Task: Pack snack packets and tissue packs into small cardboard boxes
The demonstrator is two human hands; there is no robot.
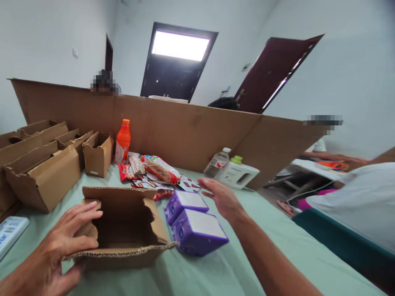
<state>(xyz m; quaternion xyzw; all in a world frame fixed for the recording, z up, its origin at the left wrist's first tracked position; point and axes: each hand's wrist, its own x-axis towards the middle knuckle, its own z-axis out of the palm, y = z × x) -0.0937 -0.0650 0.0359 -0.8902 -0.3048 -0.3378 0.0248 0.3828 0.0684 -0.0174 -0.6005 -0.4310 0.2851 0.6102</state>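
My left hand (69, 238) grips the left side of an open cardboard box (123, 255), with fingers over its side flap and the thumb low outside the near wall. The part of the box that I can see inside holds nothing. Right of it lie two purple packs with whitish tops, a near purple pack (197, 234) and a far purple pack (185, 201). Just beyond them, my right hand (220, 197) reaches over the table with its fingers stretched out and nothing in them. Snack packets (160, 170) lie in a pile behind the box.
Several cardboard boxes (55, 176) stand at left, near a white-and-blue packet (12, 232). An orange bottle (122, 142), a clear bottle (217, 161) and a white jug (236, 172) stand before a cardboard partition (185, 131). A person in white (358, 205) sits at right.
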